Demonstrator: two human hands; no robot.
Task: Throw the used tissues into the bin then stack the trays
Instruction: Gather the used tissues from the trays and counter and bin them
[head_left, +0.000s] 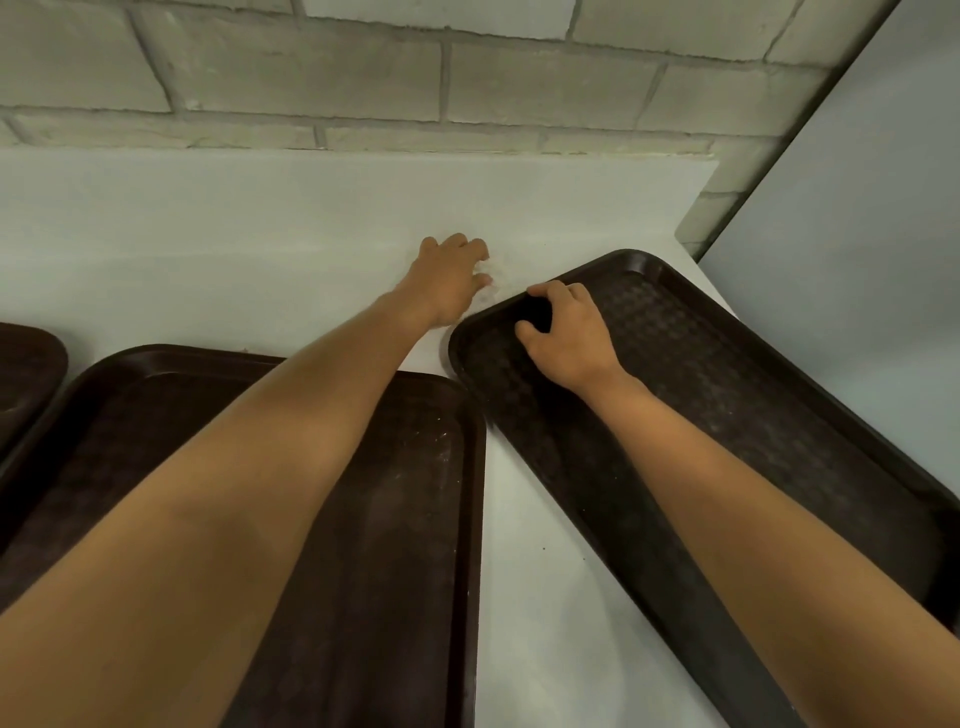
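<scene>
I count 3 brown trays – left tray (26, 374), middle tray (405, 519), angled tray (753, 395) – & 1 tissue (491, 283): L hand (449, 280) fingers curled round tissue, R hand (566, 332) gripping angled tray's rim.

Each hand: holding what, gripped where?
Left hand pinches the crumpled tissue; right hand grips the right tray by its far rim, near the corner.

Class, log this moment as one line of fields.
left hand: grips tissue on table | right hand: holds rim of angled tray | stacking: not begun
</scene>
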